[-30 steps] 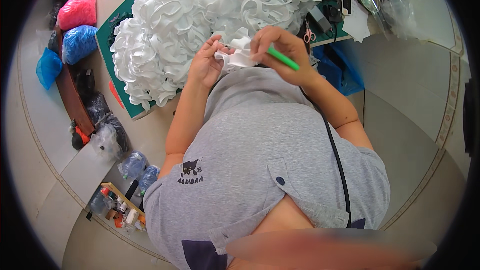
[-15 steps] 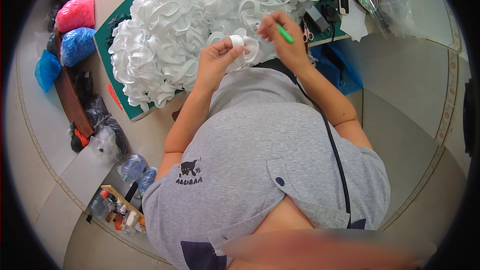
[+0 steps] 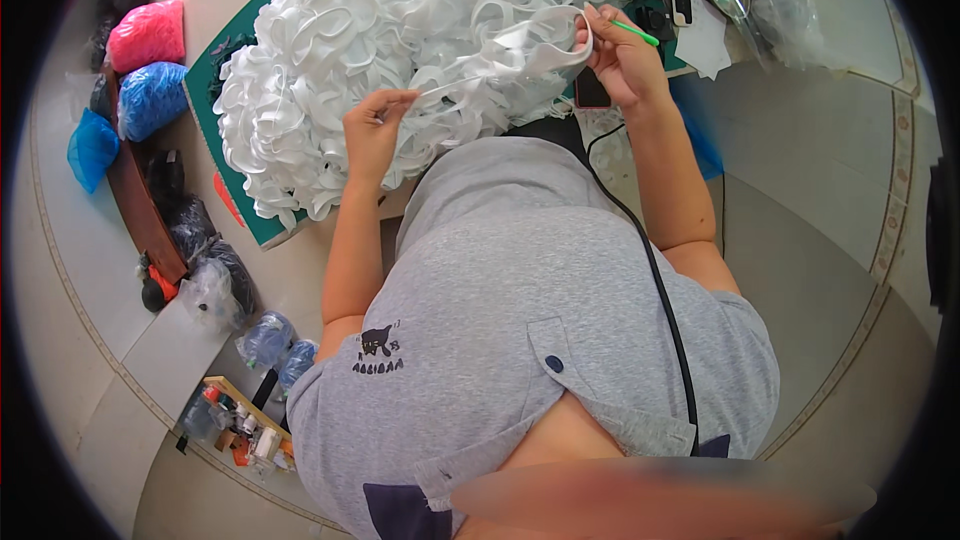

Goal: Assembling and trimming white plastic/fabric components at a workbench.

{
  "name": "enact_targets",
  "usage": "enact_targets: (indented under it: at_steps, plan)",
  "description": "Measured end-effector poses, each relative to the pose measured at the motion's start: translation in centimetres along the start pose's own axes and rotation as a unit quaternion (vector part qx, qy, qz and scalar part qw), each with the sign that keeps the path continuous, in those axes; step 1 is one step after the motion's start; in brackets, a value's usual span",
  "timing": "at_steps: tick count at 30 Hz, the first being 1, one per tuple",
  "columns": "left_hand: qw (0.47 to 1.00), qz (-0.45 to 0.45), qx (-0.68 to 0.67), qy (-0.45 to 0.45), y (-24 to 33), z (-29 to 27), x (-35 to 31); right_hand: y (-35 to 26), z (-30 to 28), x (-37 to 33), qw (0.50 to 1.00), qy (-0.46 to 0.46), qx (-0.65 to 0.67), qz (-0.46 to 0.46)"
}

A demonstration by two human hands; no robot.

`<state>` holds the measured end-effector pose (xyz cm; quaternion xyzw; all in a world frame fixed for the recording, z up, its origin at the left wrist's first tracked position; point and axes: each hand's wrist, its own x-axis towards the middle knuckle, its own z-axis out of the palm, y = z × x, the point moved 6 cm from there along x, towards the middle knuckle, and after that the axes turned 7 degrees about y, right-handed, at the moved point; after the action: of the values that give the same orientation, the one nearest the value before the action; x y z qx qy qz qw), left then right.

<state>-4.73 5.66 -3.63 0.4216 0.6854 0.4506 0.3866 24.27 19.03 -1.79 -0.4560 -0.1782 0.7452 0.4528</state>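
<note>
A big heap of white elastic-looking band loops (image 3: 320,90) covers most of the green table mat (image 3: 203,100). Between my hands stretches a white band (image 3: 520,62), running in front of the heap. My left hand (image 3: 372,140) pinches its left end between thumb and fingertips. At its right end, my right hand (image 3: 630,65) grips a loop of it with the fingers. A slim green stick-like tool (image 3: 636,33) also lies in my right hand, passing across the fingers; its exact kind is unclear.
A dark-screened phone (image 3: 592,89) is by the table's near edge. Further right lie white paper (image 3: 704,45), a small device with a dark screen (image 3: 682,6) and clear plastic bags (image 3: 785,15). Pink (image 3: 147,35) and blue bundles (image 3: 152,100) sit at left, near a brown wooden bench (image 3: 140,210).
My hands have moved apart, the left to the left and slightly down, the right to the right. The band, bunched between them before, is now drawn out.
</note>
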Motion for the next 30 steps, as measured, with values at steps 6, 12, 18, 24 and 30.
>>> enact_targets:
  at_steps: [6, 12, 18, 24, 30]
  plan:
    - [0.891, 0.186, 0.360, 0.206, -1.1, -3.6, 1.2, 0.3, -0.1, -0.5, 0.981, -0.076, -0.154, 0.086]
    - [0.872, 0.153, 0.414, 0.213, -2.1, -2.4, 1.4, 1.9, 0.8, -1.2, 0.971, -0.081, -0.192, 0.118]
    - [0.963, 0.221, 0.153, -0.029, 5.4, 6.4, -1.9, 5.5, 3.3, -1.7, 0.994, -0.039, 0.027, 0.101]
    - [0.992, 0.043, -0.057, -0.103, 2.9, 10.4, -1.6, 5.7, 8.9, -5.3, 0.983, -0.149, 0.016, 0.104]
    - [0.882, -0.021, -0.458, -0.110, 2.5, 9.3, -0.7, 0.8, 8.9, -6.3, 0.951, -0.206, -0.216, 0.078]
